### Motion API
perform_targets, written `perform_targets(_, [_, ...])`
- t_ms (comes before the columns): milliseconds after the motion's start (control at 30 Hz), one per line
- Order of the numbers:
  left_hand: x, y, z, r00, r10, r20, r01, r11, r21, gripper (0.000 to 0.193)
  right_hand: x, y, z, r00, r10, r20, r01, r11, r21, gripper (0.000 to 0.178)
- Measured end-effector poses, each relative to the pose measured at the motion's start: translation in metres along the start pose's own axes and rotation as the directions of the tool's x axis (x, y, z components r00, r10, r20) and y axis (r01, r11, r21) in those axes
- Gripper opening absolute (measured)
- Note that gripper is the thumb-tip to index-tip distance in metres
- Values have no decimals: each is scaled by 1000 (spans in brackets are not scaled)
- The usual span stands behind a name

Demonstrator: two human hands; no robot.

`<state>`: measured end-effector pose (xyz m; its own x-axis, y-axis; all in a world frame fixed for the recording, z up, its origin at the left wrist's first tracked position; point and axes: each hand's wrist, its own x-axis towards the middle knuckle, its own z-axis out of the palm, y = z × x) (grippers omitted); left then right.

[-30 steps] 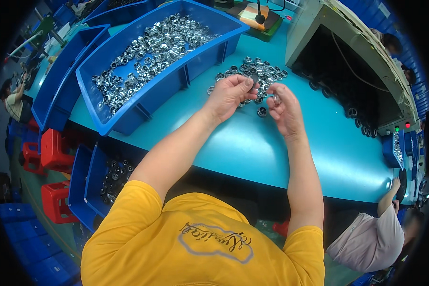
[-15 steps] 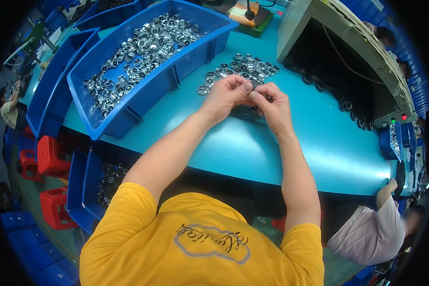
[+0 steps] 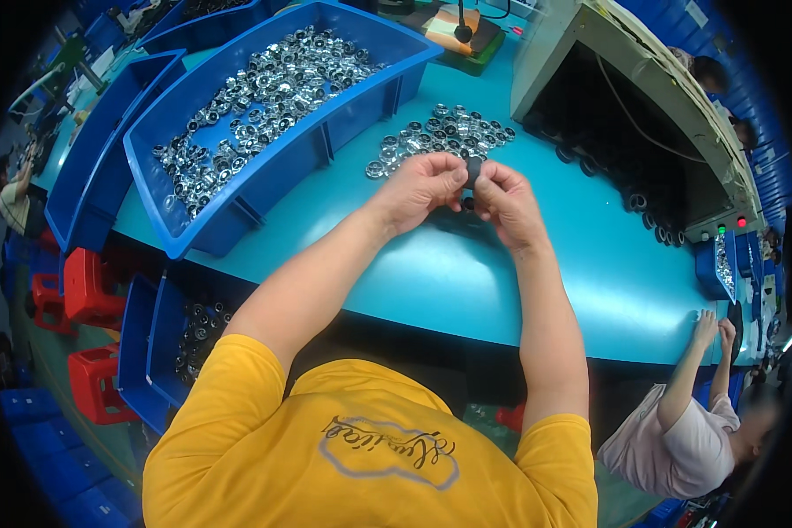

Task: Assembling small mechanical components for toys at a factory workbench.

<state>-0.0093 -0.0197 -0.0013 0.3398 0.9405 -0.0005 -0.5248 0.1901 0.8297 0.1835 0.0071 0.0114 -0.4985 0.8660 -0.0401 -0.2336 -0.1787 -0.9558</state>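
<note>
Over the turquoise table, my left hand and my right hand meet and pinch a small dark round part between their fingertips. Its exact kind I cannot make out, since fingers cover its sides. Another small dark piece shows just below, between the two hands; whether it is held or lies on the table I cannot tell. Beyond my fingers, close to them, lies a loose pile of shiny silver round parts with dark centres.
A large blue bin of silver parts stands at the left. At the right is a beige machine housing with a dark opening, black rings along its edge. A co-worker sits at the far right; red stools stand lower left.
My hands have shifted slightly, fingers a little farther apart, so the dark part shows more between them. At the far right, the co-worker now has both hands up at the table edge.
</note>
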Motion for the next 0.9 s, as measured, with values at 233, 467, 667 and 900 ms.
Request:
perform_targets(233, [1, -1, -1, 975, 209, -79, -145, 859, 491, 19, 2, 6, -7, 998, -45, -47, 41, 996, -76, 17])
perform_targets(467, [-5, 5, 10, 962, 238, -132, -133, 835, 534, 18, 2, 5, -5, 977, -184, -106, 154, 957, -244, 16])
perform_targets(667, [-6, 3, 0, 985, 161, -67, -129, 931, 341, 21, 1, 3, 0, 996, -60, -68, 56, 996, -67, 15])
perform_targets(900, [-5, 4, -2, 984, 174, -42, -135, 876, 463, 17, -1, 5, 2, 999, 40, 25, -44, 984, 175, 17])
